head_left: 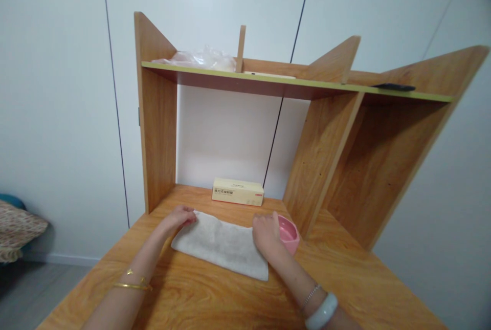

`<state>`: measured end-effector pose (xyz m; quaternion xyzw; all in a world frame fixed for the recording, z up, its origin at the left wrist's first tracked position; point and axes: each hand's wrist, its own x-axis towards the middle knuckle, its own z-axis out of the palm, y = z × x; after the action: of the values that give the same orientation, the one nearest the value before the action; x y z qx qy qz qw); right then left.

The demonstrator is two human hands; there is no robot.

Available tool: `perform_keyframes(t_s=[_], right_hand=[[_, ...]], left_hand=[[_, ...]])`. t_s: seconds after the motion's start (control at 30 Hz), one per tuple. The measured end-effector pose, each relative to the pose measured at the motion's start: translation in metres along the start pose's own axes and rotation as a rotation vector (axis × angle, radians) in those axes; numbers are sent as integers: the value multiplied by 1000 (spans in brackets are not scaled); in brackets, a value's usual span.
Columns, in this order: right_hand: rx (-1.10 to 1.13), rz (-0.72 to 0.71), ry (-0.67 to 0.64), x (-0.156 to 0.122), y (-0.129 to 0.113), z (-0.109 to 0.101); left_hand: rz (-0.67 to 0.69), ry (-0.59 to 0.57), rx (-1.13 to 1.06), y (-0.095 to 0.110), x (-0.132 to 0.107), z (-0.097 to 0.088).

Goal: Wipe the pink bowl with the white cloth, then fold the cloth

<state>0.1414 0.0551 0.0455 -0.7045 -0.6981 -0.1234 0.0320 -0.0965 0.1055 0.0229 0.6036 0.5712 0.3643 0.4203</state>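
A light grey cloth (224,245) lies spread on the wooden desk, its long side running across in front of me. My left hand (180,218) is closed on its far left corner, fingertips pinching the edge. At the far right corner my right hand (266,233) grips the cloth with curled fingers. A pink bowl (289,235) stands just right of the right hand, partly hidden by that hand and wrist. Behind the cloth sits a pale yellow cling-film box (238,193) with dark printing on its front.
A wooden shelf unit (159,140) rises from the back of the desk (199,299). On its upper board are a clear plastic bag (203,59) and a flat dark object (395,86). Patterned fabric (19,225) shows at the far left.
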Motion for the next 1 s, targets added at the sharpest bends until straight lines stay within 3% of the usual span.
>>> perform_keyframes(t_s=[0.2,0.37,0.5,0.6,0.7,0.87,1.0], right_hand=[[9,-44,-2,-35,3,-7],[128,-88,-115,-65,22,-4],[281,-100,-97,-81,31,8],[244,-78,-35,-88,33,21],[248,-110,3,-91,31,33],[260,-110,42,-92,25,37],[327,-84,25,-94,25,30]], left_hand=[[-66,108,442,-8,-15,-18],[-119,-11,643,-16,-35,-36],[-116,-73,718,-15,-50,-42],[14,-90,752,-13,-61,-39],[212,-198,709,-13,-67,-32],[199,-181,725,-25,-56,-20],[256,-150,752,-29,-51,-22]])
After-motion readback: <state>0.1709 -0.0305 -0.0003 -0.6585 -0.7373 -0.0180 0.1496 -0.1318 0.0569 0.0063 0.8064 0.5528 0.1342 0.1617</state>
